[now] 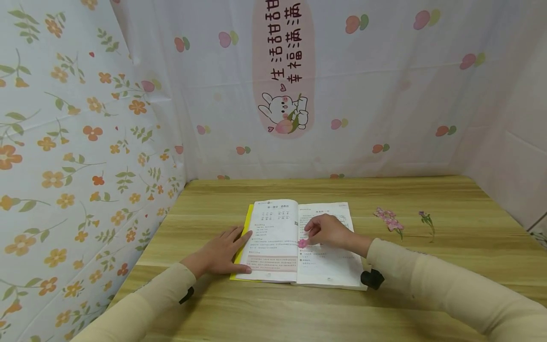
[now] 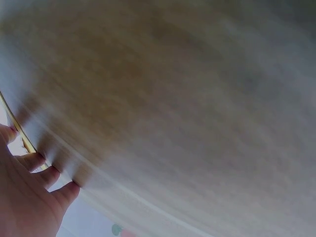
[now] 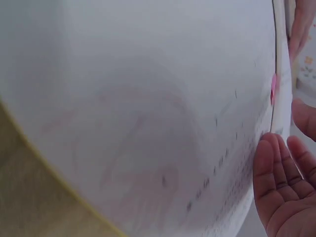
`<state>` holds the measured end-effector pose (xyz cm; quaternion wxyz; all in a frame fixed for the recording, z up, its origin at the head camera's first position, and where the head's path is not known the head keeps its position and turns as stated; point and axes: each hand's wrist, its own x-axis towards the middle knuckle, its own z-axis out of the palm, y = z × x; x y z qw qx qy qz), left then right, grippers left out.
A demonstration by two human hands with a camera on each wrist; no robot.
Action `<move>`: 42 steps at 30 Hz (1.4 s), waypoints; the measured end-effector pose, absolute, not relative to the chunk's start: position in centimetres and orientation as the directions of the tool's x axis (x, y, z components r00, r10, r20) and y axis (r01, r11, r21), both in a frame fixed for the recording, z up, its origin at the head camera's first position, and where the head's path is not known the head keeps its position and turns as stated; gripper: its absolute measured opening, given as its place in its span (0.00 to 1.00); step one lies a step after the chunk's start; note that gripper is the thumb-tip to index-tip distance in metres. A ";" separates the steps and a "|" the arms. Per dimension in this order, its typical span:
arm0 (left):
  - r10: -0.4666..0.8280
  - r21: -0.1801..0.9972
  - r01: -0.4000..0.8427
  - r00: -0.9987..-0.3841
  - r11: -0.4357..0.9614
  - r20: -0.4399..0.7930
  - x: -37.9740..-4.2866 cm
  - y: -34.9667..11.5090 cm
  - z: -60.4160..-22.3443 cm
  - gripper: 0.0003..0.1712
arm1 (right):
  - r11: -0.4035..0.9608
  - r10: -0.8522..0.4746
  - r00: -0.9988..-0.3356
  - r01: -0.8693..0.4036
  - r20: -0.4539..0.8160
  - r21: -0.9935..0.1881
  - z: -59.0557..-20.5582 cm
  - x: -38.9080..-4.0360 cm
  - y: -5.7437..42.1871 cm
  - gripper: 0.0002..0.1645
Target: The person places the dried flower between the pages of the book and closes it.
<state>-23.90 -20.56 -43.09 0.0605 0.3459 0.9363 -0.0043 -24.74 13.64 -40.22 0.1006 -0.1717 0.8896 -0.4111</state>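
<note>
- Above the book's right page, near its inner margin, is the right hand (image 1: 328, 231), its fingers bent; whether they pinch anything I cannot tell.
- Just beside those fingertips, by the book's gutter, a pink flower (image 1: 303, 243) shows against the paper.
- Along the book's left edge, the left hand (image 1: 220, 252) lies palm down, fingers spread and gripping nothing, its thumb on the left page.
- Under both hands is the book (image 1: 325, 270), open at printed pages, a yellow cover (image 1: 248, 217) showing past its left side.
- Behind the hands, beige sleeves (image 1: 453, 289) cover both forearms; a dark wrist device (image 1: 372, 279) sits below the right cuff.
- Between the book and the worktop's right edge lie a pink flower spray (image 1: 390, 221) and, farther right, a purple-tipped sprig (image 1: 426, 221).
- Beneath everything, the worktop (image 1: 278, 313) has yellowish-brown wood grain.
- Beyond its far edge hangs a pale cloth (image 1: 384, 95) with tulip shapes and a pink rabbit panel (image 1: 284, 109).
- Past its left edge is a white curtain (image 1: 77, 142) with orange flowers and green leaves.
</note>
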 end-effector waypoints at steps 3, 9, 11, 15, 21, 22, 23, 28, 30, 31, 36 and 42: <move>0.652 0.038 0.652 -0.751 0.757 -0.104 -24.0 -20.5 -43.2 0.60 | 0.639 -0.408 -0.913 -0.293 0.010 -0.711 -39.8 -25.1 14.5 0.16; 0.651 0.028 0.652 -0.752 0.758 -0.104 -24.0 -20.5 -43.4 0.60 | 0.738 -0.424 -0.894 -0.433 0.144 -0.517 -39.2 -25.9 16.6 0.20; 0.646 0.024 0.648 -0.755 0.761 -0.113 -24.0 -20.5 -43.3 0.60 | 0.775 -0.433 -0.878 -0.479 0.205 -0.412 -39.3 -26.3 17.5 0.22; 0.650 0.026 0.651 -0.752 0.758 -0.114 -24.0 -20.5 -43.2 0.60 | 0.808 -0.476 -0.825 -0.547 0.305 -0.219 -39.6 -27.3 19.5 0.27; 0.646 0.024 0.648 -0.754 0.761 -0.120 -23.9 -20.5 -43.0 0.60 | 0.792 -0.580 -0.765 -0.610 0.281 -0.028 -40.5 -28.9 22.0 0.40; 0.644 0.023 0.646 -0.756 0.763 -0.121 -23.9 -20.4 -43.0 0.60 | 0.792 -0.585 -0.771 -0.610 0.253 -0.029 -40.7 -29.0 22.2 0.42; 0.643 0.019 0.646 -0.756 0.763 -0.121 -23.9 -20.4 -43.0 0.60 | 0.798 -0.583 -0.782 -0.603 0.220 -0.030 -40.8 -29.1 22.4 0.45; 0.641 0.006 0.645 -0.758 0.764 -0.117 -23.8 -20.4 -43.2 0.60 | 0.824 -0.562 -0.826 -0.564 0.048 -0.057 -41.7 -29.2 23.0 0.55; 0.641 0.005 0.645 -0.759 0.764 -0.117 -23.8 -20.4 -43.2 0.60 | 0.829 -0.557 -0.830 -0.557 0.008 -0.059 -42.0 -29.3 23.1 0.57; 0.641 0.007 0.644 -0.759 0.765 -0.118 -23.8 -20.4 -43.3 0.60 | 0.829 -0.557 -0.831 -0.556 -0.003 -0.059 -42.1 -29.3 23.2 0.58; 0.641 0.018 0.645 -0.757 0.764 -0.125 -23.7 -20.4 -43.3 0.60 | 0.844 -0.534 -0.845 -0.532 -0.024 -0.071 -42.4 -29.3 23.3 0.61; 0.637 0.017 0.640 -0.761 0.768 -0.126 -23.8 -20.4 -43.2 0.60 | 0.853 -0.516 -0.856 -0.511 -0.024 -0.108 -42.3 -29.5 23.4 0.62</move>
